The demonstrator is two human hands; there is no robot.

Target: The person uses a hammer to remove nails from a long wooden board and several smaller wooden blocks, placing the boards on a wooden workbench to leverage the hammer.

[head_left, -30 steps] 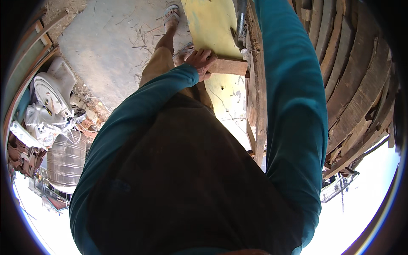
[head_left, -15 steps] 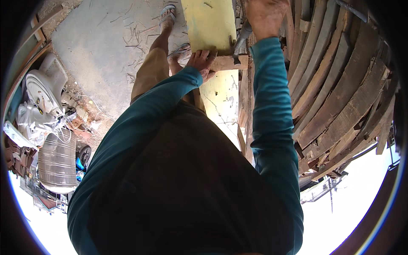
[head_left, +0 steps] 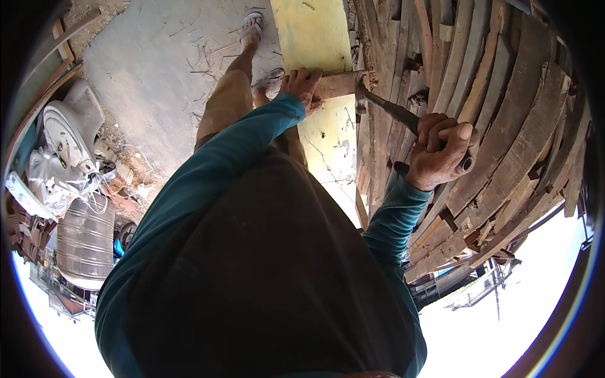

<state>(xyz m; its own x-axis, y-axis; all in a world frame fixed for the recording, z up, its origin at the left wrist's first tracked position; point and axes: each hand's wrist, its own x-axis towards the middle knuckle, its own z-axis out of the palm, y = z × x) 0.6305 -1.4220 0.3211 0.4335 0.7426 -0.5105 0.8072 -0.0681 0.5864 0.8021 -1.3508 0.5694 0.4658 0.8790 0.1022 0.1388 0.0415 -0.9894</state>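
- The wooden block (head_left: 338,85) is positioned crosswise over the yellow board (head_left: 310,34), its right end reaching the board's right edge; whether it is rested flat on the board cannot be told.
- The block's left end is gripped by the left hand (head_left: 302,86), with the fingers bent over the top.
- The hammer (head_left: 391,111) is held by the right hand (head_left: 446,151), its fingers wrapped around the handle near the butt, which is left poking out below the fist.
- The hammer's head is seen at the block's right end, overlapping it in this view; whether the wood is being touched cannot be made out for certain.
- As for progress, the block is judged to be in mid-handling: it is seen in one piece, it has not been let go, and the tool has not been laid down.
- No nail can be made out in the block, so whether one has been driven or drawn, and how much is left to be done on it, cannot be told.
- Thin dark bits (head_left: 206,63) are scattered over the concrete floor (head_left: 142,82); what they are made of is not shown clearly.
- Many weathered planks (head_left: 498,148) are piled to the right.
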